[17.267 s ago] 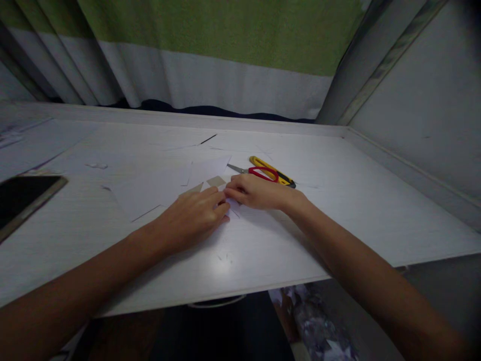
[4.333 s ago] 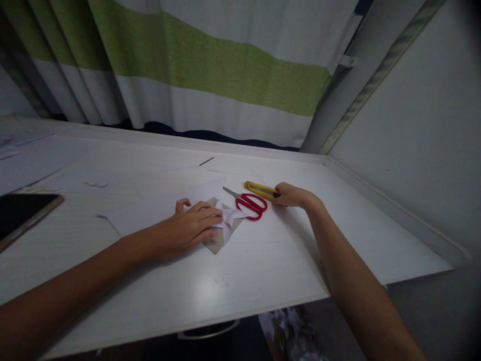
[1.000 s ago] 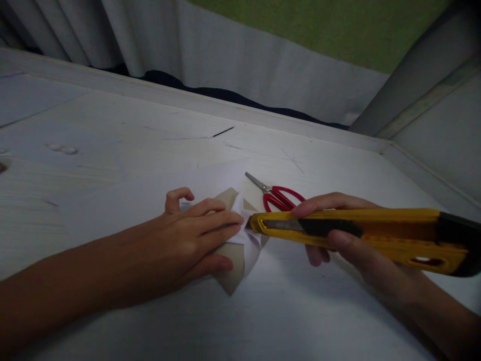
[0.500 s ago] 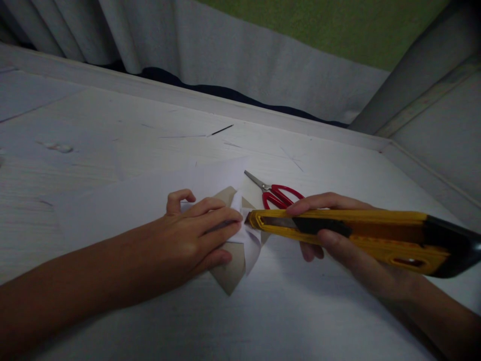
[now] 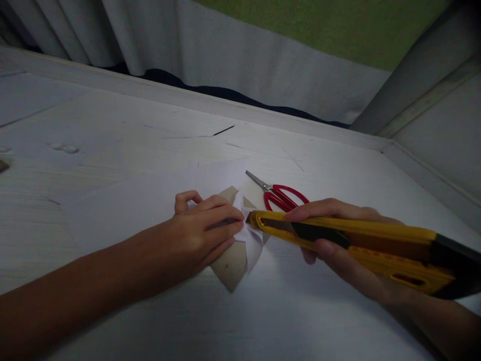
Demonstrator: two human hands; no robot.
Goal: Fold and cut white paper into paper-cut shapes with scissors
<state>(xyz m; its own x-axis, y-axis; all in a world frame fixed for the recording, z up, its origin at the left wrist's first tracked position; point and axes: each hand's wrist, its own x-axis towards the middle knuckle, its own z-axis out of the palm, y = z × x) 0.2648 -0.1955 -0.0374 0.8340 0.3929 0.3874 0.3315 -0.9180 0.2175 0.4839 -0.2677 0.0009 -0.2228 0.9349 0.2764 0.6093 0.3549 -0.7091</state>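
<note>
My right hand (image 5: 338,240) is wrapped round a yellow and black utility knife (image 5: 376,228), its tip pointing left. That tip touches or nearly touches a small folded white paper (image 5: 253,245), close to my left fingertips. My left hand (image 5: 208,228) has its fingers together, pinching the folded paper and pressing it down. Beneath the paper is a piece of grey-beige cardboard (image 5: 230,265), one pointed corner sticking out toward me. My fingers hide part of both pieces.
Red-handled scissors (image 5: 280,195) lie just beyond the knife. A large white sheet (image 5: 124,205) spreads out to the left. A thin black stick (image 5: 223,130) rests farther back on the white tabletop (image 5: 338,170). A raised ledge and a curtain (image 5: 263,55) bound the far side.
The back end of the knife has tilted down toward the lower right, along with my right hand. My left thumb has drawn in beside the fingers. The paper and cardboard have barely moved.
</note>
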